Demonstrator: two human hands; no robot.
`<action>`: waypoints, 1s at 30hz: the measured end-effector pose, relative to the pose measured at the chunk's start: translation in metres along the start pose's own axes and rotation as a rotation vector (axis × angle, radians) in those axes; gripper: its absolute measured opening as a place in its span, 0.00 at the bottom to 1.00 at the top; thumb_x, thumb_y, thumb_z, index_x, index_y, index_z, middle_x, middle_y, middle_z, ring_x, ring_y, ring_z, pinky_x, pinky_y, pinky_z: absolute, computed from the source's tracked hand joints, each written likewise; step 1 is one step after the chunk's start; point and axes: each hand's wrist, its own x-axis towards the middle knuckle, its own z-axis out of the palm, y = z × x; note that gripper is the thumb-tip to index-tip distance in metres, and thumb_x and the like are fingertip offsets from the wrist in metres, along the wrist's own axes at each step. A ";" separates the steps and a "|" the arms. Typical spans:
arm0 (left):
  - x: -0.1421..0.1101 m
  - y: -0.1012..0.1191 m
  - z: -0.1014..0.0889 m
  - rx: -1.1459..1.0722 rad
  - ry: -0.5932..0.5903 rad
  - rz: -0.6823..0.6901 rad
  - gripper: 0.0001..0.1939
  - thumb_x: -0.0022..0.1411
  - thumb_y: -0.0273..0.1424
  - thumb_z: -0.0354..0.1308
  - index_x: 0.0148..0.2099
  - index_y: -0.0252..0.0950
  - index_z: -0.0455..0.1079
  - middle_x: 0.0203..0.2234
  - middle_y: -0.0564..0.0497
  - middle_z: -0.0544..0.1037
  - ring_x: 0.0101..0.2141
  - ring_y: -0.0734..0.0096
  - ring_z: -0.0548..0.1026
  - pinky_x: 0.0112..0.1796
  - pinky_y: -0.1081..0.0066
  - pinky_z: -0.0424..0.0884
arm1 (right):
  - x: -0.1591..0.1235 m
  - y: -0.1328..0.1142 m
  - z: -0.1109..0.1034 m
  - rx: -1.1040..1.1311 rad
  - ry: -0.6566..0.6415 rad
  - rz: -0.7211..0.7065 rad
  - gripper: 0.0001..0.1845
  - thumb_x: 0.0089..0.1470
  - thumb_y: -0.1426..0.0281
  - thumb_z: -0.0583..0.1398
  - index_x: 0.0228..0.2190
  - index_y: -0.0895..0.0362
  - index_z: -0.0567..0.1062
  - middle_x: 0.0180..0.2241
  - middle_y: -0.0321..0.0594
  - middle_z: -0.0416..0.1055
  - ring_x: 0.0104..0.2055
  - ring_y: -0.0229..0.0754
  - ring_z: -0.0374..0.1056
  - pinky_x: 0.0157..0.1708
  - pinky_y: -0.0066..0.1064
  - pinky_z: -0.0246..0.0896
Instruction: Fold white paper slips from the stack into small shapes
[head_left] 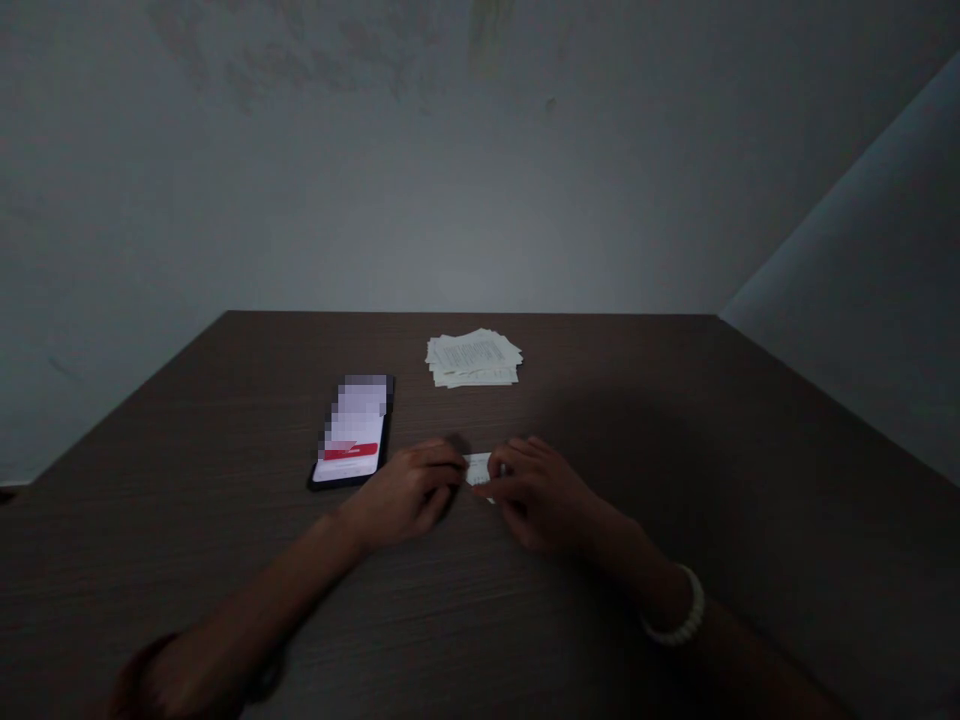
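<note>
A small piece of white printed paper point(478, 468) lies on the table between my two hands. My left hand point(418, 490) is closed, its fingertips at the paper's left edge. From the other side, my right hand point(541, 493) has its fingers curled over the paper and covers its right part. A pale bracelet point(686, 610) circles my right wrist. Just left of my left hand rests a phone point(352, 430) with its screen lit and partly blurred out, a red bar showing near the bottom.
Beyond my hands, a loose stack of printed white papers point(474, 358) sits near the far edge of the dark wooden table point(187, 430). A grey wall point(465, 200) stands behind the table, and another wall point(862, 270) runs along the right.
</note>
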 end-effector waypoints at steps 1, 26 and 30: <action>0.000 0.000 0.000 0.004 -0.002 -0.001 0.14 0.58 0.19 0.47 0.38 0.32 0.75 0.37 0.46 0.75 0.39 0.64 0.73 0.42 0.62 0.73 | -0.001 0.000 -0.001 0.009 0.002 -0.001 0.14 0.50 0.77 0.59 0.37 0.50 0.78 0.36 0.38 0.70 0.37 0.42 0.61 0.37 0.36 0.49; 0.004 0.002 0.006 0.074 0.032 -0.132 0.09 0.66 0.30 0.53 0.37 0.34 0.73 0.34 0.47 0.72 0.37 0.66 0.71 0.38 0.65 0.71 | -0.003 0.023 0.009 0.283 0.251 0.396 0.21 0.46 0.74 0.64 0.45 0.54 0.70 0.33 0.37 0.71 0.34 0.40 0.66 0.36 0.33 0.61; 0.006 0.005 0.006 0.127 0.024 -0.135 0.08 0.64 0.30 0.54 0.38 0.35 0.74 0.35 0.47 0.71 0.37 0.64 0.71 0.38 0.64 0.71 | -0.002 0.022 0.010 0.366 0.272 0.394 0.20 0.46 0.76 0.64 0.43 0.54 0.71 0.29 0.34 0.71 0.30 0.37 0.65 0.32 0.29 0.60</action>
